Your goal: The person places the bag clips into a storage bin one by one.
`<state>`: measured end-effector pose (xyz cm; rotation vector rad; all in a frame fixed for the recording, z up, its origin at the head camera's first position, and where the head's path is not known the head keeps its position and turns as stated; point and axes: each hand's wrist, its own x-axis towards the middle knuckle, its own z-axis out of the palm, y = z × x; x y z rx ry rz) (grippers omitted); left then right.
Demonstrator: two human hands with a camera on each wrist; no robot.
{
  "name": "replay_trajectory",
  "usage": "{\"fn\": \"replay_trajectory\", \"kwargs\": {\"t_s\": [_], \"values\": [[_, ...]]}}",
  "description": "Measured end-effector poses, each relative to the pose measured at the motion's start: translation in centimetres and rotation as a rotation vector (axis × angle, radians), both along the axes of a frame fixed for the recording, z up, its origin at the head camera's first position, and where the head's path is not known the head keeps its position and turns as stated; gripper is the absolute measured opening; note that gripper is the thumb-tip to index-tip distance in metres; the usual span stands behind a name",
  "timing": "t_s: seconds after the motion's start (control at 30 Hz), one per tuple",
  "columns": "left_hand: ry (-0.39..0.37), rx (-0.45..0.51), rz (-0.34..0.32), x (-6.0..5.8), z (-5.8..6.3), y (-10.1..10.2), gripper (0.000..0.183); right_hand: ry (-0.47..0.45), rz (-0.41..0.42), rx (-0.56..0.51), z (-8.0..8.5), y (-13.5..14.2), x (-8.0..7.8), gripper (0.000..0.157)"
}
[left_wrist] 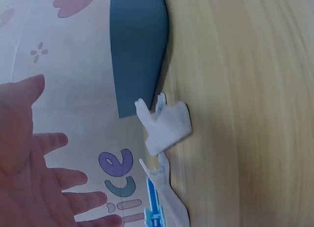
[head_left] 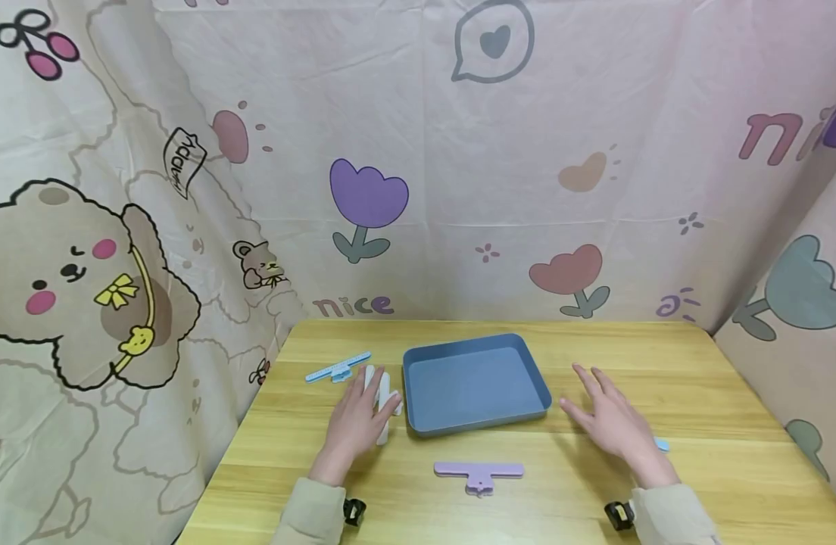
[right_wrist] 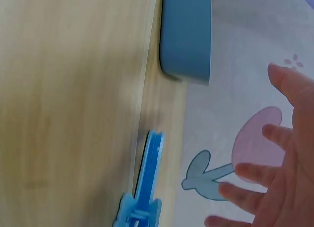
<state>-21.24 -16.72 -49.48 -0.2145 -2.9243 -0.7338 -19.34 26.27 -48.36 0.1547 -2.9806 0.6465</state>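
Note:
My left hand (head_left: 352,425) hovers with spread fingers over white clips (head_left: 384,409), partly hiding them. The left wrist view shows two white clips (left_wrist: 170,127) below the hand, with the fingers apart from them. Beyond lies a light blue sealing clip (head_left: 339,369). On the right, my right hand (head_left: 614,421) is held above the table, fingers spread and holding nothing. Beneath it a blue sealing clip (right_wrist: 148,170) lies on the wood, mostly hidden in the head view. Between the hands stands a blue-grey tray (head_left: 474,384), nothing in it. A purple sealing clip (head_left: 479,471) lies in front of it.
The wooden table (head_left: 561,499) carries all of these. A printed cloth (head_left: 452,174) hangs behind the table's back edge and along both sides. A black strap device (head_left: 354,512) sits on the left wrist, another (head_left: 619,516) on the right.

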Motion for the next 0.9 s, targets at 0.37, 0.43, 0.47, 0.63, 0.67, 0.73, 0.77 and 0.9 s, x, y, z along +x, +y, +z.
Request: {"fn": "replay_trajectory", "kwargs": {"t_s": [0.37,0.43,0.47,0.63,0.67,0.73,0.77,0.9], "values": [[0.02,0.203,-0.008,-0.1,0.1,1.0,0.069,0.113,0.132,-0.143,-0.5,-2.0,0.4,0.071],[0.028,0.235,-0.005,-0.2,0.0,1.2,0.068,0.116,0.143,-0.171,-0.7,-2.4,0.5,0.07],[0.035,0.251,-0.007,-0.3,-0.1,1.3,0.068,0.115,0.145,-0.181,-0.8,-2.7,0.5,0.069],[0.057,0.338,-0.016,-0.8,-0.5,1.8,0.067,0.105,0.161,-0.211,-1.0,-3.8,0.7,0.063],[0.059,0.355,-0.02,-0.9,-0.6,1.8,0.066,0.106,0.16,-0.209,-1.1,-4.0,0.8,0.062],[0.055,0.394,-0.027,-1.1,-0.7,1.9,0.065,0.116,0.16,-0.202,-1.2,-4.3,0.9,0.06],[0.054,0.417,-0.031,-1.1,-0.6,2.0,0.065,0.123,0.161,-0.197,-1.3,-4.5,1.0,0.059],[0.027,0.485,-0.043,-1.5,-0.9,2.3,0.064,0.14,0.178,-0.216,-1.3,-5.0,1.1,0.057]]}}
